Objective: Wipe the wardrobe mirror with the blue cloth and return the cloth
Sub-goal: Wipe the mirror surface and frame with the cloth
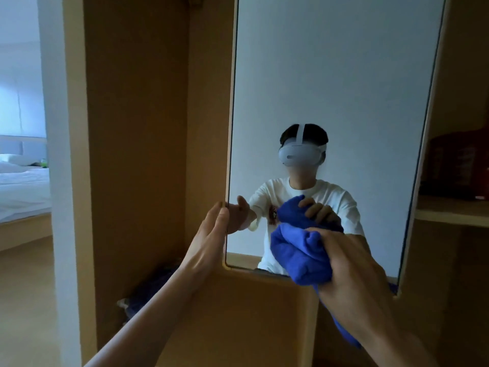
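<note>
The blue cloth is bunched into a thick wad in my right hand, whose fingers are curled tightly round it. The wad sticks out to the left of my knuckles, up against the mirror just above its bottom edge, somewhat right of the middle. A loose tail of the cloth hangs down under my wrist, past the mirror's bottom edge and over the wooden panel below. My left hand is well apart from the cloth, at the mirror's left edge near its lower left corner, with the fingers straight and laid against that edge, holding nothing. The glass reflects both hands, the cloth and my white T-shirt and headset. Right of the mirror a wooden shelf carries a dark red thing, too dim to identify. Far left, past the wardrobe's side, a bed with white sheets shows.
</note>
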A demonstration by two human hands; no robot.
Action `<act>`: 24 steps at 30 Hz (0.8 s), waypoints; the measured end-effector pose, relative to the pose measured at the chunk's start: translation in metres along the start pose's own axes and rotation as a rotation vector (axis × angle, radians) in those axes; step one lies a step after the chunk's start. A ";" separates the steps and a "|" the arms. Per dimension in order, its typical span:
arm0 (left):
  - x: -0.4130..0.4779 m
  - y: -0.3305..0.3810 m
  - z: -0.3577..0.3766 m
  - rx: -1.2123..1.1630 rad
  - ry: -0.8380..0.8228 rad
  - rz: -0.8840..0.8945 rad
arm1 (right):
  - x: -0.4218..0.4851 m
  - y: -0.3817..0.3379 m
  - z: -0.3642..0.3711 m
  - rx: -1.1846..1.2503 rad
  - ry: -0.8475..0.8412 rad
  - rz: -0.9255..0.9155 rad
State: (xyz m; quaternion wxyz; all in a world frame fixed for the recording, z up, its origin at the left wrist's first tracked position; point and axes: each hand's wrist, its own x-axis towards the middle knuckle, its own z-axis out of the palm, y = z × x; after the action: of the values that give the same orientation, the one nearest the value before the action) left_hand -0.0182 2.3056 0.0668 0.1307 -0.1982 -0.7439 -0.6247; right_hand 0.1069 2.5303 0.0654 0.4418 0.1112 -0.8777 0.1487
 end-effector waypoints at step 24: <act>0.234 0.460 -0.087 0.020 -0.050 0.114 | 0.404 -0.099 -0.279 -0.308 -0.067 -0.154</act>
State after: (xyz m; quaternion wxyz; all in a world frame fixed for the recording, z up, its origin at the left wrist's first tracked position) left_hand -0.0193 2.3155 0.5898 0.1494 -0.2546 -0.7405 -0.6038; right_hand 0.1100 2.5130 0.5656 0.4342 0.1139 -0.8932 -0.0256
